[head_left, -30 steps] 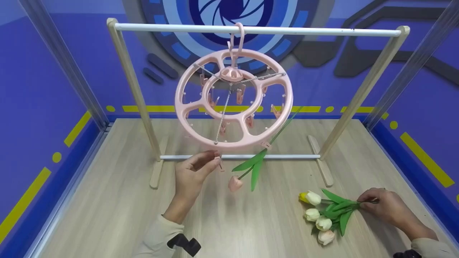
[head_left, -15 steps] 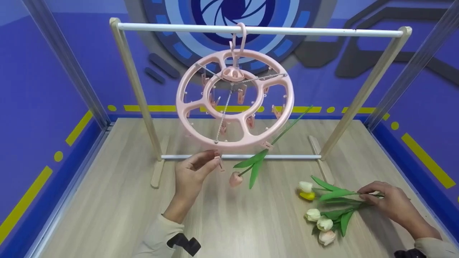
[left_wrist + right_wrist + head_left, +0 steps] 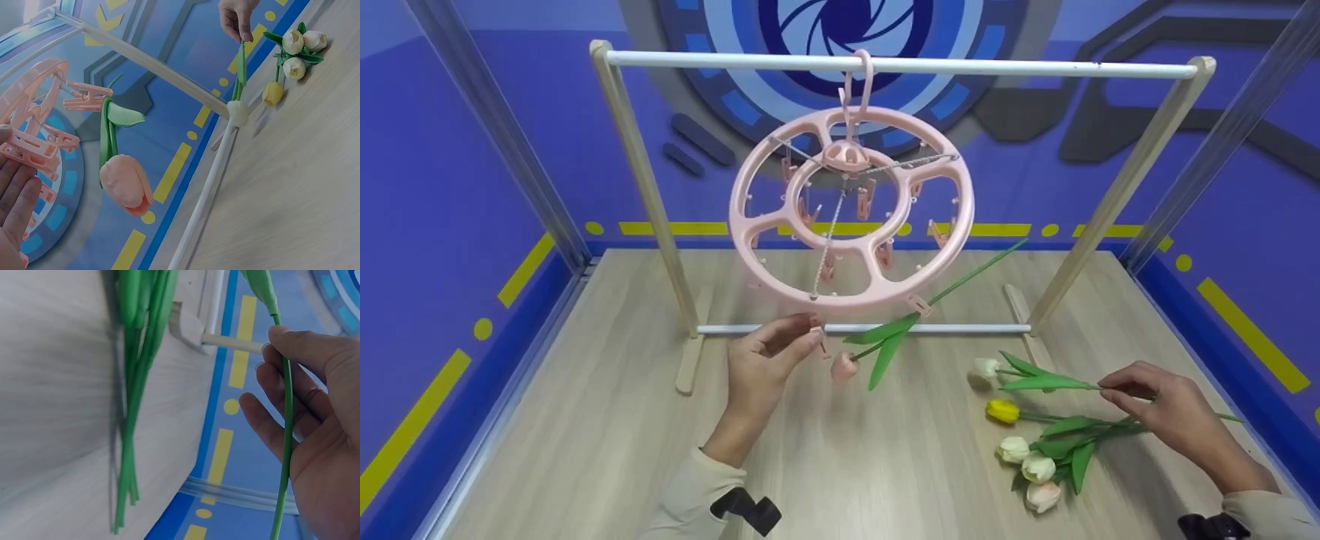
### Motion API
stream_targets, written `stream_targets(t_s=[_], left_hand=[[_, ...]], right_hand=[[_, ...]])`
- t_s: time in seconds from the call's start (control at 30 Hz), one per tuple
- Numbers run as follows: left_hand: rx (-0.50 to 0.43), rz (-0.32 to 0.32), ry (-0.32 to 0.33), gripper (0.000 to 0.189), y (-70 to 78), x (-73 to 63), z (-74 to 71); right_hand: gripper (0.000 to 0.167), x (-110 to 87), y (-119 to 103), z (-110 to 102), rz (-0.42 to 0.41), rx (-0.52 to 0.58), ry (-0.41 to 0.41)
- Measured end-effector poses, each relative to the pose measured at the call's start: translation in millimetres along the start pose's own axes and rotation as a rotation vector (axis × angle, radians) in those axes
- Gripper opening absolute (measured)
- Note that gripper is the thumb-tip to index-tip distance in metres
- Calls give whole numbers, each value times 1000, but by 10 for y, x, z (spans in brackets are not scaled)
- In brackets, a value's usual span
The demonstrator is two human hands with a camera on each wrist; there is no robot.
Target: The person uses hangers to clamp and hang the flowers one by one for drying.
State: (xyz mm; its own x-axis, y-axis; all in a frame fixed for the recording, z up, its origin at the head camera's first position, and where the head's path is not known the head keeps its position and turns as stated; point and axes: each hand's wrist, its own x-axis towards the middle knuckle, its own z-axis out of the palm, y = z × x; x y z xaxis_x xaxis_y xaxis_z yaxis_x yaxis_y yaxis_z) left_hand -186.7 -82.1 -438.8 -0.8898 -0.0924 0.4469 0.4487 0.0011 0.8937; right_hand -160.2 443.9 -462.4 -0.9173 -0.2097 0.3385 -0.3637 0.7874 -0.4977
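My left hand [image 3: 765, 367] pinches a pink clothespin [image 3: 31, 151] on the near rim of a round pink hanger [image 3: 739, 255]. Beside it, another clip [image 3: 919, 304] holds a pink tulip [image 3: 125, 183], which hangs blossom down toward the near side. My right hand [image 3: 1166, 412] pinches the green stem [image 3: 287, 410] of a white tulip [image 3: 985, 368] between thumb and fingertips, just behind its leaves. The rest of that stem runs back along the palm in the right wrist view. Below the right hand, a yellow tulip [image 3: 1003, 410] and several whitish tulips [image 3: 1039, 467] lie on the table.
The hanger hooks over the white top bar [image 3: 1035, 67] of a wooden-legged rack [image 3: 637, 165]. A white lower bar [image 3: 975, 328] joins its feet near the table [image 3: 885, 465]. More clips dangle inside the hanger. Blue printed walls [image 3: 472, 187] enclose the table.
My right hand has drawn the white tulip up and away from the others, leaving the yellow one on the table. The hanging pink tulip has swung slightly. My left hand stays put.
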Motion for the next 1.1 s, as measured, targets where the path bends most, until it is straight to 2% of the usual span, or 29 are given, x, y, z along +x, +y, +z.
stream_targets(t_s=[0.3,0.6,0.77,1.1], left_hand=[[30,-6,-2,23,16,-9,15],[55,15,-15,25,29,-25,24],[33,16,-31,26,39,-30,40],[-2,21,-36,24,58,-40,91]], right_hand=[[33,108,-255,-12,-113,-11,13],[50,233,-576,3,-286,29,39],[56,288,-679,46,-383,63,46],[51,400,-951,154,-438,97,-5]])
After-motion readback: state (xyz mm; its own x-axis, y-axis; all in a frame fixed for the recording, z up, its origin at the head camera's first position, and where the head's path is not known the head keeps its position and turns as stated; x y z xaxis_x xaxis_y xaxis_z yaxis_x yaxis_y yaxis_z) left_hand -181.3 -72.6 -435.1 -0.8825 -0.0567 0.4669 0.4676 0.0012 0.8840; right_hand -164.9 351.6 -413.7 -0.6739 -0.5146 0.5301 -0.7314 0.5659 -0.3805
